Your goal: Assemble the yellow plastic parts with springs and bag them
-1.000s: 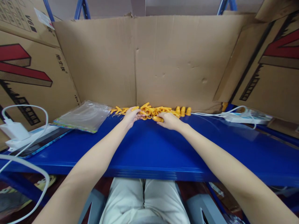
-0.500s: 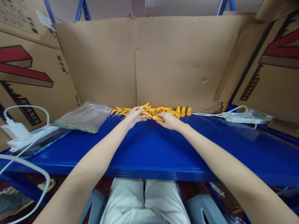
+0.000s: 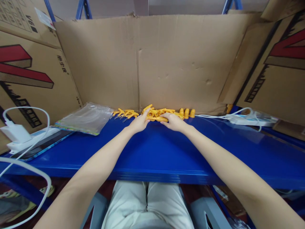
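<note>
A heap of yellow plastic pieces [image 3: 156, 114] lies against the cardboard at the back of the blue table; some show round hollow ends. On its left side my left hand [image 3: 140, 122] is closed round pieces, thumb low and index finger stretched along the top. Opposite it, my right hand [image 3: 175, 122] has thumb and fingers curled on the right end of a long yellow piece [image 3: 157, 119] at the front. Farther left lie several yellow corkscrews [image 3: 124, 113] with metal spirals. Several yellow caps [image 3: 186, 113] stand upright to the right of the heap.
Clear plastic bags [image 3: 87, 117] lie at left, by a phone [image 3: 45, 144] and a power strip with a white charger [image 3: 15, 132]. Another power strip [image 3: 252, 120] with white cables is at right. A cardboard sheet [image 3: 181, 60] walls the back; cartons [image 3: 30, 86] flank the table [image 3: 154, 152].
My left hand has drawn back slightly toward me; its spread fingers have moved off the front and closed at the heap's left side. The right hand has barely moved.
</note>
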`<act>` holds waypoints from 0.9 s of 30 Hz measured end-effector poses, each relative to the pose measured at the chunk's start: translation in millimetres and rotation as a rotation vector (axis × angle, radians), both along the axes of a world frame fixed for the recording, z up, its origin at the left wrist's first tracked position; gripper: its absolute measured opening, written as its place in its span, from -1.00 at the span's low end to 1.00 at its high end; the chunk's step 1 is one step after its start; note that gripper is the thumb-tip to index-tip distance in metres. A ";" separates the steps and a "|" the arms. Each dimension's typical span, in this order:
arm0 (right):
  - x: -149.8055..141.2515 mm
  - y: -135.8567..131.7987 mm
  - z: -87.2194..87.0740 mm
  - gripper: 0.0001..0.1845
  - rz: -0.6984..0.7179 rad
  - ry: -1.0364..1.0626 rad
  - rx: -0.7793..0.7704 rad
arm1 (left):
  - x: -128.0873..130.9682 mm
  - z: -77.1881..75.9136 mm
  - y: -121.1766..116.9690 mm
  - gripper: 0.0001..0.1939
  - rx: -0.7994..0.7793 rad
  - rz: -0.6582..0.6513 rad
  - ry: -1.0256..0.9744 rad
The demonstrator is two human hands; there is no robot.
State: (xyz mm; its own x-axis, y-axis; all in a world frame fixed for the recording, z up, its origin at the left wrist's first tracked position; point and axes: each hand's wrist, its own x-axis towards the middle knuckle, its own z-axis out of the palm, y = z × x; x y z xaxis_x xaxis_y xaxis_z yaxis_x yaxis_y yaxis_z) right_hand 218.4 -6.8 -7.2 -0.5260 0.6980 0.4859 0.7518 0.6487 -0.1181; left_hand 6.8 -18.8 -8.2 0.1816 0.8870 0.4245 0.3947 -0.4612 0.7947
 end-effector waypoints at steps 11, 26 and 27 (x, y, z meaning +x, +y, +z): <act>1.9 6.4 -1.8 -0.63 0.059 0.117 0.014 | -2.9 -0.6 3.1 -0.46 0.226 0.139 0.276; 3.2 9.0 -5.5 -0.58 0.054 0.201 -0.071 | -9.6 -5.4 15.3 -0.66 0.238 0.157 0.470; 3.9 10.1 -5.7 -0.54 0.047 0.252 -0.086 | -10.1 -4.6 15.1 -0.68 0.225 0.177 0.496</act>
